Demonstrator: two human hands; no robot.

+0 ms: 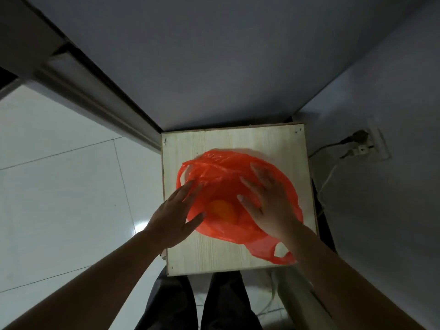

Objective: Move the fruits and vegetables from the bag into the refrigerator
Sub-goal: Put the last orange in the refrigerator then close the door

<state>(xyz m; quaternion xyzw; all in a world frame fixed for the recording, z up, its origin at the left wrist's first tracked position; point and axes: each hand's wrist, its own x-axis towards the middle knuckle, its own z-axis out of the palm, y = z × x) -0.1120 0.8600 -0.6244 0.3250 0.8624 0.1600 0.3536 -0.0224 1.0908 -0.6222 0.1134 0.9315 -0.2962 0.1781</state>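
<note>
Head view, looking straight down: a red plastic bag (221, 167) lies on a small wooden table (238, 141) set against the far wall. The left hand (176, 215) touches the bag's left edge and the right hand (269, 206) rests on its right side. Both have fingers straight and spread, gripping nothing, seemingly to part the bag's mouth. Between them, one round orange fruit (222, 210) shows inside the bag. No refrigerator can be made out.

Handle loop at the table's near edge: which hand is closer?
Right. The right hand is over the bag just beyond the handle loop; the left hand is across the bag.
</note>
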